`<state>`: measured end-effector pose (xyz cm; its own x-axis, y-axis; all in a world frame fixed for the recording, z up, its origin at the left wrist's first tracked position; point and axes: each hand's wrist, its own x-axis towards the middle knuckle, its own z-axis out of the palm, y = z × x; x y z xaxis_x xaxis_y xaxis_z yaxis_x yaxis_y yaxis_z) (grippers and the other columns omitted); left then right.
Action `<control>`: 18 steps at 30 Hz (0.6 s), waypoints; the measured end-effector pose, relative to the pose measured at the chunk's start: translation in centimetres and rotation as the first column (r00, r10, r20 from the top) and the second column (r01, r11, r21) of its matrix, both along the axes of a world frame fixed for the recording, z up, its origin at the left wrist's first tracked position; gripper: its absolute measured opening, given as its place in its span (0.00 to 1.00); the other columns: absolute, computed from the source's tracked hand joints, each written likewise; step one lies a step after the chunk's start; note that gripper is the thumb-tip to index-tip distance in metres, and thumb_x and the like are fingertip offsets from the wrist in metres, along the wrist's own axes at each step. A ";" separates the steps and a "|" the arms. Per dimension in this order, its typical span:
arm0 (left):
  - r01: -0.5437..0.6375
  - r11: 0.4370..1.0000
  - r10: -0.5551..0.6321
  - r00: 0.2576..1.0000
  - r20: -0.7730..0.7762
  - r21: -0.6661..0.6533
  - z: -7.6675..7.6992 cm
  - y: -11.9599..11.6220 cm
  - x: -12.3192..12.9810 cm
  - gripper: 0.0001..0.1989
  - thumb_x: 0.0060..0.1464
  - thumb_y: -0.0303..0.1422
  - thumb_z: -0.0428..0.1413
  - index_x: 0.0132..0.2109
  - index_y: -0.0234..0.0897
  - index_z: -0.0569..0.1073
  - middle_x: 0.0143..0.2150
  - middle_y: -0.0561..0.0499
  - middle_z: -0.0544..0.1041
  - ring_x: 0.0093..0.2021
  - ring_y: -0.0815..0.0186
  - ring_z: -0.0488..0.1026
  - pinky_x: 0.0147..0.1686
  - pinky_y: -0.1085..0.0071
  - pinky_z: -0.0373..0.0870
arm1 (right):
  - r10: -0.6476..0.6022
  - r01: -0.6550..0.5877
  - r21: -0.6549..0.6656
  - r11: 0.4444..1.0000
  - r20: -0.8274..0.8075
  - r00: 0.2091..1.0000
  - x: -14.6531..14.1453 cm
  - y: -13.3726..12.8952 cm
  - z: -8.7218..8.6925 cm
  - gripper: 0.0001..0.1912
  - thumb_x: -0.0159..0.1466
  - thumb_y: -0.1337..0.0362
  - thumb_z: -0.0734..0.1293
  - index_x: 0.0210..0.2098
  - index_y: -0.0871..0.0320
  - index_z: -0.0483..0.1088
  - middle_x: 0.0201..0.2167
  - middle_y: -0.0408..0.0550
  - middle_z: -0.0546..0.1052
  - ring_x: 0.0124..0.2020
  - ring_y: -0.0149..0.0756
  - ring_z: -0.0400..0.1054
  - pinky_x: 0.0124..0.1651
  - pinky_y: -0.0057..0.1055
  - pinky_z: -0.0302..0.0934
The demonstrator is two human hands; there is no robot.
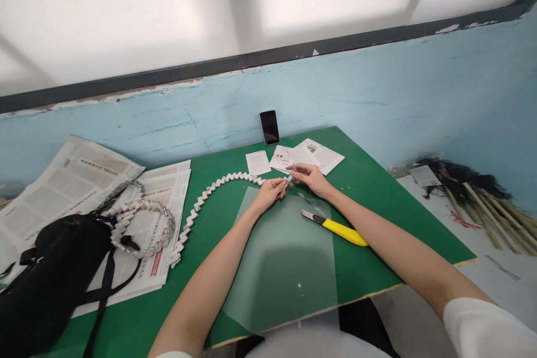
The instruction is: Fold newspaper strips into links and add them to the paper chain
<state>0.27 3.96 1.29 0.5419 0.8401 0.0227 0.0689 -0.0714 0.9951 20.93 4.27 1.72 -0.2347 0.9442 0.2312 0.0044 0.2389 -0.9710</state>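
Observation:
Both hands meet over the middle of the green table. My left hand [271, 193] pinches a small folded paper strip [289, 179], and my right hand [311, 179] has its fingers closed on the strip's other side. A zigzag chain of folded paper [204, 197] curves across the table, its far end reaching behind my left hand; whether it joins the strip is hidden. Below my hands lies a clear plastic sheet [289, 257]. By my right forearm rests a yellow utility knife [342, 230] with its blade out.
Cut paper pieces [258, 163] lie beyond my hands. A phone [269, 127] leans upright against the blue wall. On the left are newspapers [37, 196], a black bag [62, 268] with loose straps, and a coiled paper chain [168, 224]. Sticks [482, 207] lie on the floor at right.

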 end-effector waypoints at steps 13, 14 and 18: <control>0.043 0.999 -0.044 0.999 0.019 0.031 0.0 0.0 -0.1 0.25 0.61 0.55 0.54 0.37 0.33 0.73 0.19 0.57 0.65 0.21 0.71 0.58 0.27 0.73 0.56 | 0.023 -0.027 -0.053 0.998 -0.082 0.996 0.0 0.4 -0.6 0.20 0.58 0.50 0.76 0.40 0.60 0.79 0.26 0.44 0.77 0.25 0.30 0.67 0.33 0.30 0.63; 0.040 0.999 -0.041 0.999 0.019 0.028 0.0 -0.1 -0.1 0.25 0.60 0.55 0.54 0.37 0.34 0.72 0.19 0.57 0.65 0.21 0.71 0.58 0.27 0.73 0.56 | 0.020 -0.025 -0.056 0.998 -0.084 0.996 0.0 0.4 -0.6 0.20 0.58 0.50 0.76 0.39 0.60 0.79 0.26 0.44 0.77 0.25 0.30 0.68 0.33 0.30 0.63; 0.026 0.999 -0.027 1.000 0.011 0.023 -0.1 -0.1 0.0 0.26 0.59 0.57 0.54 0.36 0.35 0.70 0.19 0.57 0.65 0.21 0.71 0.58 0.27 0.73 0.56 | -0.003 -0.001 -0.068 0.998 -0.060 0.998 -0.1 0.3 -0.4 0.20 0.58 0.49 0.75 0.38 0.60 0.79 0.24 0.44 0.77 0.25 0.31 0.68 0.33 0.30 0.63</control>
<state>0.26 3.87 1.22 0.5637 0.8246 0.0486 0.0550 -0.0962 0.9938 20.78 4.57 1.34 -0.2214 0.9583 0.1804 -0.0543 0.1726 -0.9835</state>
